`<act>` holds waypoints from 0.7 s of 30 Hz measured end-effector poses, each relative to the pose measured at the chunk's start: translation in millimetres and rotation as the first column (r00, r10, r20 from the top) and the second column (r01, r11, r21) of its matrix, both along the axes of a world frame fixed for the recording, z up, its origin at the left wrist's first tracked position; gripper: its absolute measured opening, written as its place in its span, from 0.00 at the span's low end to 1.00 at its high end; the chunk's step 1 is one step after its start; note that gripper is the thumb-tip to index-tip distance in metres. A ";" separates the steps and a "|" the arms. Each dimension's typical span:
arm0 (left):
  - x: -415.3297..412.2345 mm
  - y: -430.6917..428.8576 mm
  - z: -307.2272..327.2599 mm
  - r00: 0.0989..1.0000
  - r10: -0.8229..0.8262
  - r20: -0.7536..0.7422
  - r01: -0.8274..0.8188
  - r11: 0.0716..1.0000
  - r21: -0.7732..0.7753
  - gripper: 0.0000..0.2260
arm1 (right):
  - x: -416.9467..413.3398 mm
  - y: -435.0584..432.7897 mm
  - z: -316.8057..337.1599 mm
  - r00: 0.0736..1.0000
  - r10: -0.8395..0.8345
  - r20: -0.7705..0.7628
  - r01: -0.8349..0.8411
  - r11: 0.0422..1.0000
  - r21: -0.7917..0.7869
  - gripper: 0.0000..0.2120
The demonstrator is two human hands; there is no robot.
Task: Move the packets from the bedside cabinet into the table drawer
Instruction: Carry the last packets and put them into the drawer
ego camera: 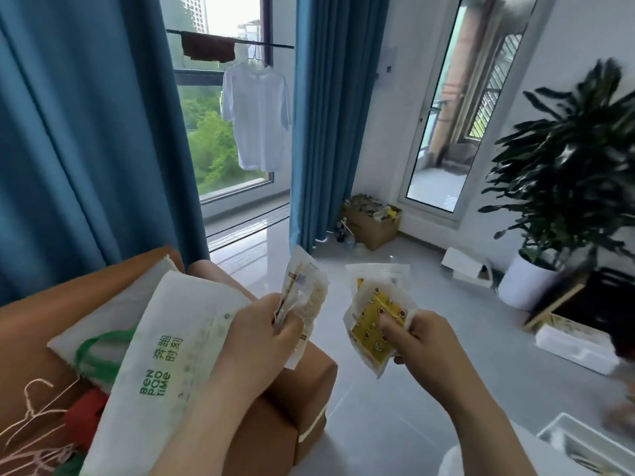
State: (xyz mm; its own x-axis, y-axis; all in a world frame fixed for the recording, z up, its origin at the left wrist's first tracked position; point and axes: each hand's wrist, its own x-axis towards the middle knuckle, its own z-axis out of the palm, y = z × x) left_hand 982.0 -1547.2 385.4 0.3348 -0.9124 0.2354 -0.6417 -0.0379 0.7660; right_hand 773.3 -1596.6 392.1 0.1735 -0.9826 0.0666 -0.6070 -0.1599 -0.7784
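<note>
Daylight comes in through the window (223, 139) between the blue curtains (86, 132) and through the glass door (443, 125) at right; the room is bright. The sky at the window's top is burnt out to near white. The glossy floor tiles (371, 424) carry pale reflections; shadows are soft. The wide lens bends curtains and door frame toward the edges. Motion blur smears the potted plant (570, 149) and the lower right corner. The clear packets (304, 286) in the left hand (261, 334) and the yellow packets (372, 326) in the right hand (424, 341) look slightly soft.
</note>
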 end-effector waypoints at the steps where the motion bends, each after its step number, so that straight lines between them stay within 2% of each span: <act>1: 2.0 -18.0 0.0 1.000 -0.026 -0.010 0.027 0.999 0.021 0.08 | -0.2 -10.4 0.7 1.000 -0.029 0.001 0.029 1.000 0.003 0.19; 5: -6.8 -83.8 -0.1 0.988 -0.149 0.038 0.146 0.987 0.062 0.05 | -11.1 -47.0 0.2 0.986 -0.163 0.015 0.163 0.987 0.007 0.18; 9: -29.6 -138.3 0.5 0.966 -0.253 0.052 0.251 0.967 0.040 0.11 | -32.8 -83.3 -6.8 0.965 -0.261 0.020 0.261 0.965 0.026 0.21; 12: -52.6 -181.1 -4.4 0.952 -0.303 0.033 0.301 0.953 0.039 0.11 | -55.6 -116.4 -11.4 0.944 -0.330 0.025 0.330 0.944 0.026 0.22; 21: -174.8 -324.0 -11.1 0.888 -0.452 0.089 0.448 0.892 0.065 0.09 | -169.3 -225.9 -15.7 0.869 -0.494 -0.013 0.494 0.869 0.015 0.17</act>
State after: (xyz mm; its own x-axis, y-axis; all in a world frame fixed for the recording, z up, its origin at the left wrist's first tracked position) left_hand 807.2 -1871.2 374.2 -0.1370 -0.9692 0.2046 -0.6696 0.2428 0.7019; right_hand 604.0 -1822.5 376.4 -0.3346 -0.9410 0.0496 -0.6094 0.1760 -0.7731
